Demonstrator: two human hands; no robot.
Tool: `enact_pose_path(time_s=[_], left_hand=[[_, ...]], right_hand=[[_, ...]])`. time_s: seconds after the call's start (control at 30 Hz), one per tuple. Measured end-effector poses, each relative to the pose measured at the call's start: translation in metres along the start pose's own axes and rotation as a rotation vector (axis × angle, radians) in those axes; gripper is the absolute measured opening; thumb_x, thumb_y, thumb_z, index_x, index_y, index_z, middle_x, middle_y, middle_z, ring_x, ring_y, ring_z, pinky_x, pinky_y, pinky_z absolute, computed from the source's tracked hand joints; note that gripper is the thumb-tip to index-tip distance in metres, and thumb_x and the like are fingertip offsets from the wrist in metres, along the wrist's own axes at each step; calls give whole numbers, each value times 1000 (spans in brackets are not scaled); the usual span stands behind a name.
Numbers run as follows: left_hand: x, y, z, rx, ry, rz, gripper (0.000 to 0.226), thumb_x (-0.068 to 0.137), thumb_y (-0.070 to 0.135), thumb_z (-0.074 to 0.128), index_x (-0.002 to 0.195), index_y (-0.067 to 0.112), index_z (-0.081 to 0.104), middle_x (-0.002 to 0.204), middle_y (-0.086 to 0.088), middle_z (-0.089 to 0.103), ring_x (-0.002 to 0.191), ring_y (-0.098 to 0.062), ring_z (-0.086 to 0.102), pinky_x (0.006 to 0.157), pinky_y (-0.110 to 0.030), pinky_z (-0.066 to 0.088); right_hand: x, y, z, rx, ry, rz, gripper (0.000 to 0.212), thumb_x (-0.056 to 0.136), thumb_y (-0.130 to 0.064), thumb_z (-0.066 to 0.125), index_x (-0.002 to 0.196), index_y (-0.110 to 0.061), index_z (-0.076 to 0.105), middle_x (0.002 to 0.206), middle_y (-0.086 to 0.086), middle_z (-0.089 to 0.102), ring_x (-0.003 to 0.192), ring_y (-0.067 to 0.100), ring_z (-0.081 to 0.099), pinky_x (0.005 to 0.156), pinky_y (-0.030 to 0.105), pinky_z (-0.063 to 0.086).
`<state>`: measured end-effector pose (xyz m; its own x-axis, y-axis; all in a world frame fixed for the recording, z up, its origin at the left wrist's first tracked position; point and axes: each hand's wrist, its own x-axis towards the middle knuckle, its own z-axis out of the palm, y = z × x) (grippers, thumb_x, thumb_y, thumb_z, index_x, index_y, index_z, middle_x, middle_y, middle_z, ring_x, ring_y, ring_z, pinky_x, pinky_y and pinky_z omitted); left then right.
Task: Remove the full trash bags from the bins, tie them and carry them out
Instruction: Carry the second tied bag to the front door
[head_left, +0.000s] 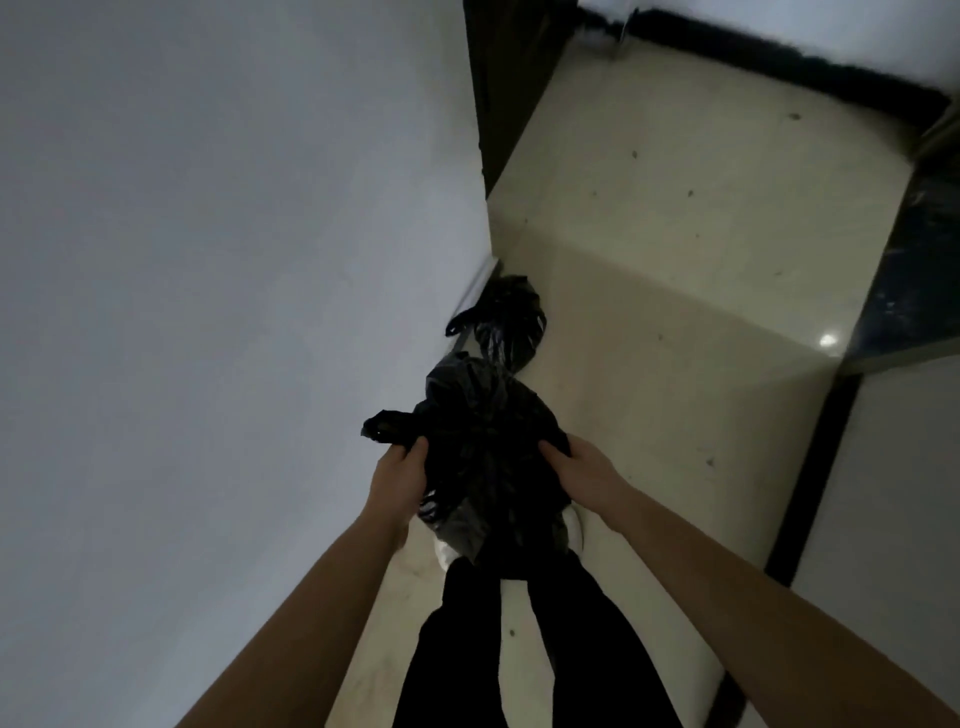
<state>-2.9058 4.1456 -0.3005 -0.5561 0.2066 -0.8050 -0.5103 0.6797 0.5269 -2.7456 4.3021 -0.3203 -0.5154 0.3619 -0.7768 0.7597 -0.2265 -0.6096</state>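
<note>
A full black trash bag (485, 441) hangs in front of my legs, held up between both hands. My left hand (400, 475) grips its left top edge, where a loose flap of plastic sticks out to the left. My right hand (576, 475) grips the right top edge. A second black trash bag (511, 325) lies on the floor just beyond, against the foot of the wall. No bin is in view.
A white wall (234, 312) runs close along my left. The cream tiled floor (675, 270) stretches ahead, with a dark doorway (498, 93) at the far left and black skirting (810, 452) on the right. My legs in black trousers (519, 649) stand below the bag.
</note>
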Motion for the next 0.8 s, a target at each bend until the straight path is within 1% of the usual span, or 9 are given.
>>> enact_pose_path(time_s=[0.1, 0.17, 0.23, 0.3, 0.4, 0.47, 0.57, 0.7, 0.8], left_hand=[[66, -20, 23, 62, 27, -33, 43, 104, 34, 44, 137, 9, 54, 121, -5, 65, 98, -15, 63, 73, -25, 49], [120, -42, 39, 125, 60, -27, 37, 104, 31, 43, 129, 9, 59, 109, -2, 65, 89, -13, 60, 70, -26, 47], [179, -68, 54, 155, 82, -34, 28, 103, 30, 44, 103, 12, 66, 95, -1, 66, 88, -18, 62, 79, -34, 50], [233, -95, 66, 142, 82, -57, 24, 101, 29, 48, 81, 20, 60, 85, 4, 63, 90, -21, 64, 84, -37, 50], [304, -125, 78, 144, 93, -69, 21, 99, 29, 52, 87, 15, 62, 92, -3, 66, 92, -22, 65, 90, -39, 52], [349, -140, 79, 149, 101, -43, 21, 96, 31, 56, 91, 13, 64, 100, -9, 69, 96, -27, 67, 93, -44, 52], [404, -154, 77, 120, 109, -16, 24, 88, 36, 57, 93, 14, 68, 104, -11, 74, 95, -27, 71, 92, -48, 56], [437, -167, 82, 7, 80, 0, 33, 96, 38, 51, 119, 22, 69, 109, 4, 72, 88, -8, 66, 80, -21, 54], [435, -172, 80, 20, 128, 60, 24, 98, 42, 46, 89, 28, 64, 94, 1, 63, 85, -13, 53, 79, -31, 42]], right_hand=[[65, 32, 12, -164, -15, 41, 44, 106, -40, 39, 142, -18, 52, 134, 6, 63, 118, 27, 60, 88, 30, 44], [116, 62, 23, -192, 13, 70, 42, 106, -35, 39, 137, -12, 56, 127, 13, 66, 112, 32, 63, 85, 35, 47], [170, 95, 35, -176, 59, 115, 38, 106, -32, 41, 129, -9, 61, 119, 16, 68, 108, 35, 64, 88, 40, 50], [221, 127, 49, -173, 83, 148, 37, 105, -33, 42, 118, -8, 65, 110, 17, 70, 101, 36, 65, 86, 43, 51], [285, 165, 68, -184, 143, 160, 29, 104, -30, 43, 97, -10, 64, 94, 10, 69, 86, 27, 64, 62, 28, 44], [324, 181, 79, -177, 193, 146, 28, 103, -27, 44, 97, -9, 64, 94, 11, 68, 83, 26, 62, 58, 27, 40], [375, 192, 91, -204, 231, 95, 32, 103, -26, 44, 108, -6, 67, 105, 14, 70, 95, 29, 64, 64, 30, 38], [410, 187, 107, -79, 104, 58, 38, 107, -27, 40, 138, -16, 58, 141, 3, 58, 128, 16, 52, 98, 19, 36], [410, 179, 114, -98, 25, 41, 40, 108, -27, 37, 144, -17, 52, 150, 2, 49, 133, 16, 47, 110, 26, 35]])
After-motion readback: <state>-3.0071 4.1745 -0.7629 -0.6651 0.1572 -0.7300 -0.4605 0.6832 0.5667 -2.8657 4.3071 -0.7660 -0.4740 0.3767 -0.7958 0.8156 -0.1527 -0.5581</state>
